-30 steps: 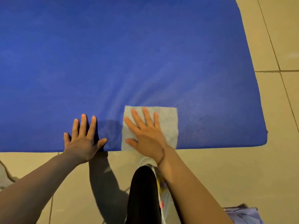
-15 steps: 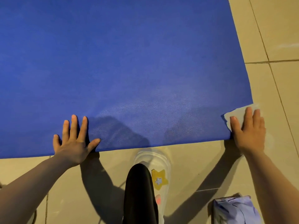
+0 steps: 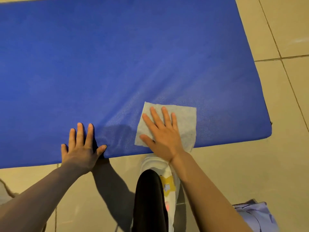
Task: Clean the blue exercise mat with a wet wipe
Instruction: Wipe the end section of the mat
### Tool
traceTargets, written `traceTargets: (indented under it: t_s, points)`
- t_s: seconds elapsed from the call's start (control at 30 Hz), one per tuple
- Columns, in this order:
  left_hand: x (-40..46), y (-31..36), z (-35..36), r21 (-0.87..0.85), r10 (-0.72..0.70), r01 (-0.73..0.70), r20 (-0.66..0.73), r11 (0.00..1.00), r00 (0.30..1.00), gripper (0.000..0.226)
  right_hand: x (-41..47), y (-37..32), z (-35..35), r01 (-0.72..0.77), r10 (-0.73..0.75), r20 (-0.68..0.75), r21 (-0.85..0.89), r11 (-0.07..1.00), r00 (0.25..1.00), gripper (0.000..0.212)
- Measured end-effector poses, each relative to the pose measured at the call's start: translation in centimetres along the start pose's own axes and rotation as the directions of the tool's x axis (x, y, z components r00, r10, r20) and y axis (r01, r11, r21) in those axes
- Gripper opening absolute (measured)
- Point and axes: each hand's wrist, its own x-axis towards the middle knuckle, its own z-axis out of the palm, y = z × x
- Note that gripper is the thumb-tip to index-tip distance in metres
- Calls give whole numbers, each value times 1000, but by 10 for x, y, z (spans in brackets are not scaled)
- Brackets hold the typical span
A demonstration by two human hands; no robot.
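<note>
- Your right hand (image 3: 164, 136) lies flat, fingers straight and spread, pressing the wipe (image 3: 183, 121) onto the mat (image 3: 117, 64) near its near edge, towards the right corner.
- Your left hand (image 3: 80, 148) rests flat and spread on the mat's near edge, holding nothing.
- The mat lies on the tiled floor (image 3: 250, 173).

Blue mat (image 3: 117, 64), pale grey wipe (image 3: 184, 118) under right hand (image 3: 164, 138); beige tiled floor (image 3: 250, 173); yellow star on white shoe (image 3: 170, 185).
</note>
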Motion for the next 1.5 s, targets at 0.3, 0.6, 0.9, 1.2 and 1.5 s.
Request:
traceTargets:
  t_s: [0.3, 0.6, 0.9, 1.2, 1.5]
  points:
    - [1, 4, -2, 1, -19, 19, 33, 1000, 999, 81, -58, 175, -49, -738, 741, -67, 63, 672, 669, 88]
    - [0, 7, -2, -24, -39, 40, 58, 999, 998, 79, -48, 106, -30, -776, 792, -74, 160, 610, 607, 93]
    - [-3, 8, -7, -16, -46, 47, 50, 999, 998, 78, 11, -46, -5, 96, -96, 25, 23, 995, 995, 55]
    - [-3, 5, -4, -41, -35, 37, 49, 998, 998, 79, 52, 48, -22, -361, 365, -33, 77, 929, 931, 61]
    - [-3, 10, -9, -37, -27, 31, 102, 999, 994, 78, 81, -28, -12, -111, 113, 44, -46, 993, 993, 59]
